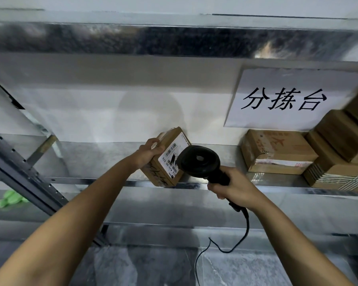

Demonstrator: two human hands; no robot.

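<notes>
Five brown cardboard boxes are in view: one held box (165, 162) and four stacked boxes (277, 151) on the shelf (87, 159), the topmost cut off. There is one barcode scanner (201, 162) and one paper sign (287, 98).

a small brown cardboard parcel box (156, 172) sits tilted in the left hand (148, 153), its lower corner at the front edge of the grey metal shelf (81, 162), near the middle. its white barcode label (171, 156) faces up, and black handwriting marks one side. a black plastic handheld barcode scanner (199, 162), gripped by the right hand (234, 188), aims its round head at the label from just beside it. its black cable (246, 228) hangs down.
</notes>
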